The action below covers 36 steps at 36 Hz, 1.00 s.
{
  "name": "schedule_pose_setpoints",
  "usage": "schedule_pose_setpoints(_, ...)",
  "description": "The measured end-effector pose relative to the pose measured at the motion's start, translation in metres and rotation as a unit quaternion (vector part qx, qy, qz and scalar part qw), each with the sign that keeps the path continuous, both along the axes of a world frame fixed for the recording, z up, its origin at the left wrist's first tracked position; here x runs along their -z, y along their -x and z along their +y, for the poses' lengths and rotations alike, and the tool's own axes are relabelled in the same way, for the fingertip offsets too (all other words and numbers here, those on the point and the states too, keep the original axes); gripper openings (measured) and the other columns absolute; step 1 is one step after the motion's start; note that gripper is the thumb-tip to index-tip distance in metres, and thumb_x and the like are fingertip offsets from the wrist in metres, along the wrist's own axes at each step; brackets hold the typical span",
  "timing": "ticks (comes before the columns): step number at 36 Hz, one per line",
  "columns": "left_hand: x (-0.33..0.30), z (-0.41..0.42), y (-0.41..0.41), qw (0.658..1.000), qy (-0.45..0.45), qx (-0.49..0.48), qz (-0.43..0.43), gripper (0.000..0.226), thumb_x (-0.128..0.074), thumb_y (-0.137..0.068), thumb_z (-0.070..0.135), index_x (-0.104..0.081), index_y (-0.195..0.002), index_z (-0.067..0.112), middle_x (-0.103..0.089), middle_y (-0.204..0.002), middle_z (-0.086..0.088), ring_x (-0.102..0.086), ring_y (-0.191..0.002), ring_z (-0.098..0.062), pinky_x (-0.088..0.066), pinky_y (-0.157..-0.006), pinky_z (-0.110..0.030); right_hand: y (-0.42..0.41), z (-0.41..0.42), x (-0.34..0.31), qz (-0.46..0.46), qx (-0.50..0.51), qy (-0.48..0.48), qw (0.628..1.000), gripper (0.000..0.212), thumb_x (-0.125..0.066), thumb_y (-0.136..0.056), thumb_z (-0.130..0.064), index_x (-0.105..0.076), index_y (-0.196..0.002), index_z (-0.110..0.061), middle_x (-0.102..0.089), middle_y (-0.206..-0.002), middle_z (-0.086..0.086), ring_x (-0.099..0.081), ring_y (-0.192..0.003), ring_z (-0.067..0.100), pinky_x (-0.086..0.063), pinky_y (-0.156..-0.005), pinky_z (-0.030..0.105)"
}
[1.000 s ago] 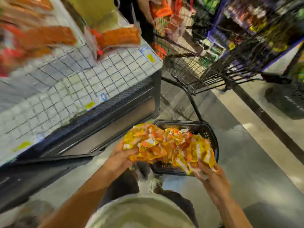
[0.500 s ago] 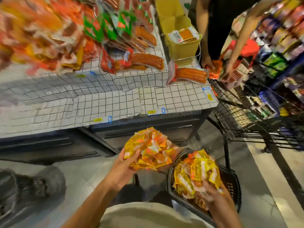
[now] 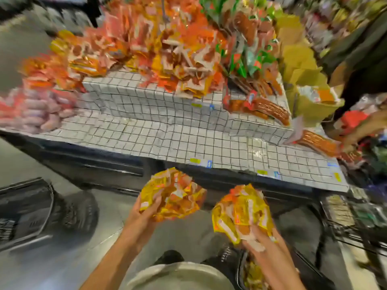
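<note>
My left hand (image 3: 144, 214) grips a bundle of yellow and orange snack packets (image 3: 173, 195) in front of the display counter's dark base. My right hand (image 3: 266, 245) grips a second bundle of the same yellow packets (image 3: 240, 212), held a little lower and to the right. Below the right hand, a black basket (image 3: 240, 271) on the floor holds more yellow packets; only its left rim shows. The grid-patterned counter (image 3: 178, 139) lies just beyond both bundles, with a big heap of orange and yellow packets (image 3: 167, 49) at its back.
Packed sausages (image 3: 270, 109) lie on the counter's right, pink sausages (image 3: 37, 114) at its left edge. A yellow bin (image 3: 303, 80) stands at the back right. Another person's hand (image 3: 364, 126) reaches in from the right above a wire trolley (image 3: 345, 216). A dark object (image 3: 31, 212) sits on the floor to the left.
The single pile held over the basket has been split into two bundles, one per hand. Both hands rose from the basket toward the counter, and my view swung up and left.
</note>
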<state>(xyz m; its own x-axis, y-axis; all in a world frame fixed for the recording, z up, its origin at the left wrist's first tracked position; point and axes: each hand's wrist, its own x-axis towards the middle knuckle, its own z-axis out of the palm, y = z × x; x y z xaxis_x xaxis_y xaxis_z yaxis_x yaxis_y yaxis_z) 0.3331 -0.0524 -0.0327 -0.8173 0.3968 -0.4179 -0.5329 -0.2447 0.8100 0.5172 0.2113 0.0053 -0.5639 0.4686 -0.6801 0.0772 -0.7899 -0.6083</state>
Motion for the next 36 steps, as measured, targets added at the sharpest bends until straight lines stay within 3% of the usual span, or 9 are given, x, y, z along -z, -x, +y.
schedule_pose_setpoints(3,-0.006,-0.038,0.019,1.000,-0.007,-0.024,0.015,0.047,-0.061,-0.095,0.021,-0.054,-0.141,0.026,-0.061,-0.139,-0.011,-0.061,-0.122,-0.041,-0.056,-0.090,-0.053,0.037,-0.036,0.002,0.005,-0.076,-0.042,0.996,0.060,-0.062,-0.086,-0.001,-0.054,-0.144,-0.013,-0.066,-0.132,0.019,-0.064,-0.120,0.042,-0.049,-0.102,0.057)
schedule_pose_setpoints(11,-0.011,-0.136,0.048,0.989,-0.011,-0.145,-0.003,0.048,-0.059,-0.097,0.016,-0.050,-0.144,0.018,-0.061,-0.139,-0.012,-0.060,-0.121,-0.045,-0.056,-0.086,-0.053,0.125,-0.114,-0.010,0.031,-0.190,-0.052,0.980,0.052,-0.055,-0.094,0.003,-0.054,-0.144,-0.008,-0.062,-0.134,0.021,-0.058,-0.124,0.044,-0.035,-0.111,0.068)
schedule_pose_setpoints(17,-0.009,-0.182,0.058,0.976,0.003,-0.219,-0.010,0.048,-0.064,-0.093,0.017,-0.053,-0.140,0.019,-0.063,-0.136,-0.014,-0.062,-0.118,-0.044,-0.054,-0.090,-0.062,0.183,-0.150,-0.015,0.046,-0.281,-0.066,0.956,0.050,-0.051,-0.094,0.004,-0.054,-0.142,-0.008,-0.063,-0.133,0.027,-0.059,-0.125,0.044,-0.039,-0.111,0.061)
schedule_pose_setpoints(23,-0.008,-0.204,0.078,0.964,0.015,-0.263,-0.024,0.046,-0.063,-0.093,0.016,-0.055,-0.138,0.016,-0.064,-0.132,-0.019,-0.063,-0.115,-0.047,-0.049,-0.094,-0.066,0.241,-0.167,0.001,0.083,-0.343,-0.056,0.934,0.045,-0.055,-0.097,-0.002,-0.054,-0.142,-0.008,-0.062,-0.134,0.021,-0.061,-0.121,0.036,-0.037,-0.114,0.059)
schedule_pose_setpoints(25,-0.008,-0.210,0.090,0.959,0.020,-0.282,-0.031,0.046,-0.063,-0.092,0.016,-0.056,-0.137,0.015,-0.065,-0.130,-0.020,-0.064,-0.113,-0.045,-0.052,-0.090,-0.059,0.264,-0.172,0.009,0.080,-0.354,-0.057,0.930,0.046,-0.057,-0.097,-0.004,-0.056,-0.142,-0.015,-0.064,-0.135,0.019,-0.062,-0.124,0.034,-0.045,-0.110,0.053)
schedule_pose_setpoints(28,-0.010,-0.217,0.116,0.954,0.023,-0.297,-0.034,0.046,-0.061,-0.092,0.015,-0.056,-0.138,0.016,-0.065,-0.132,-0.016,-0.062,-0.117,-0.044,-0.053,-0.089,-0.055,0.304,-0.179,0.020,0.071,-0.363,-0.082,0.926,0.044,-0.066,-0.096,-0.007,-0.061,-0.139,-0.017,-0.071,-0.126,0.012,-0.068,-0.118,0.029,-0.060,-0.089,0.035)
schedule_pose_setpoints(32,-0.015,-0.228,0.159,0.946,0.029,-0.321,-0.034,0.043,-0.061,-0.093,0.014,-0.057,-0.135,0.020,-0.067,-0.130,-0.014,-0.065,-0.113,-0.042,-0.060,-0.082,-0.050,0.363,-0.186,0.029,0.076,-0.395,-0.045,0.914,0.045,-0.068,-0.095,-0.013,-0.061,-0.139,-0.024,-0.067,-0.133,0.016,-0.063,-0.125,0.037,-0.045,-0.109,0.056)
schedule_pose_setpoints(34,-0.019,-0.232,0.182,0.940,0.033,-0.337,-0.039,0.042,-0.060,-0.094,0.014,-0.057,-0.135,0.020,-0.067,-0.130,-0.014,-0.064,-0.114,-0.044,-0.061,-0.079,-0.049,0.396,-0.190,0.031,0.069,-0.395,-0.032,0.916,0.044,-0.068,-0.094,-0.013,-0.063,-0.136,-0.023,-0.068,-0.132,0.015,-0.064,-0.123,0.035,-0.047,-0.107,0.052)
schedule_pose_setpoints(36,-0.024,-0.236,0.204,0.937,0.043,-0.345,-0.040,0.043,-0.060,-0.093,0.015,-0.057,-0.136,0.020,-0.067,-0.129,-0.014,-0.064,-0.113,-0.046,-0.060,-0.077,-0.050,0.427,-0.197,0.033,0.063,-0.399,-0.034,0.914,0.041,-0.068,-0.094,-0.011,-0.063,-0.133,-0.023,-0.072,-0.126,0.010,-0.069,-0.117,0.030,-0.059,-0.092,0.043)
